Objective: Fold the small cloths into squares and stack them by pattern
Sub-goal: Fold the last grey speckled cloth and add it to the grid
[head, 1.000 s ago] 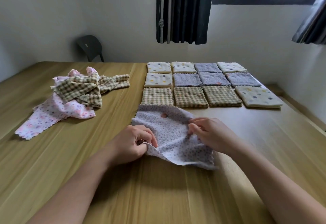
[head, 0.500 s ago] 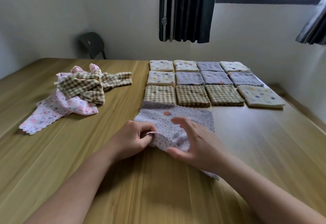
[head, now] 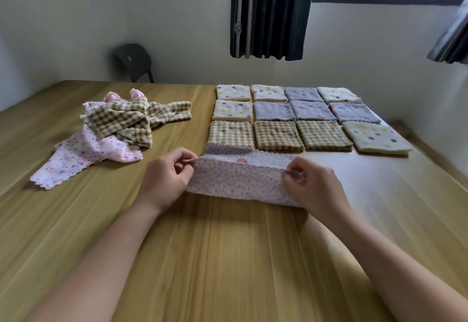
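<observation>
A lilac dotted cloth (head: 238, 180) lies on the wooden table (head: 228, 258) in front of me, its near half lifted and carried over toward the far edge. My left hand (head: 167, 182) pinches the left corner of the lifted edge. My right hand (head: 311, 182) pinches the right corner. Behind it lie several folded squares in rows: brown checked ones (head: 277, 135), lilac ones (head: 273, 111) and cream dotted ones (head: 233, 92). The cloth's far edge overlaps the nearest checked square (head: 231, 131).
A loose heap of unfolded cloths sits at the left: brown checked (head: 121, 119) on top of pink flowered (head: 83, 157). A dark chair (head: 134, 62) stands beyond the table's far edge. The wall runs close along the table's right side.
Both hands took the near corners of the lilac cloth and lifted the near edge up and away from me, over the far half. The right hand went from open to pinching.
</observation>
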Motion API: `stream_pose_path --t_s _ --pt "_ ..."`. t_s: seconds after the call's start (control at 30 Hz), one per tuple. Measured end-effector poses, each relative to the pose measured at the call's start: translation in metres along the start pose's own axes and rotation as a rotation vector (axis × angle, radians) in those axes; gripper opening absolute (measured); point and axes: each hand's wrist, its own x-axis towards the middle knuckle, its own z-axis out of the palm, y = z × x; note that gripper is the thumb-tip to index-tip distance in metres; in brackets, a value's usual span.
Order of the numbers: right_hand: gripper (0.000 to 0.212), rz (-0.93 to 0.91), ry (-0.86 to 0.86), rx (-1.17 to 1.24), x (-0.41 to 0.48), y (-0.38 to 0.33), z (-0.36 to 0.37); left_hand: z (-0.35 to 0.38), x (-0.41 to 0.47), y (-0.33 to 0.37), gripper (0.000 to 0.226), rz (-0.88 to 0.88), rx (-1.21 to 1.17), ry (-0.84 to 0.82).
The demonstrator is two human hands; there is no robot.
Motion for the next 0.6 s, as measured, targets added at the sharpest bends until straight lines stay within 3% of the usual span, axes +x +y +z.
stream_pose_path --t_s 0.1,0.2,0.37,0.6 --pt "0.019 0.089 0.012 0.398 0.005 0.011 0.002 0.002 0.006 -0.008 0.022 -0.163 -0.285 0.041" --pt "0.014 0.128 -0.005 0.557 0.009 0.017 0.001 0.003 0.006 -0.007 0.019 -0.274 -0.466 0.009" --pt "0.018 0.150 -0.064 0.556 0.012 0.020 0.000 0.002 0.005 -0.004 0.013 -0.250 -0.363 -0.105" --pt "0.006 0.227 -0.097 0.506 0.014 0.022 -0.002 0.004 0.003 -0.001 0.014 -0.263 -0.196 -0.109"
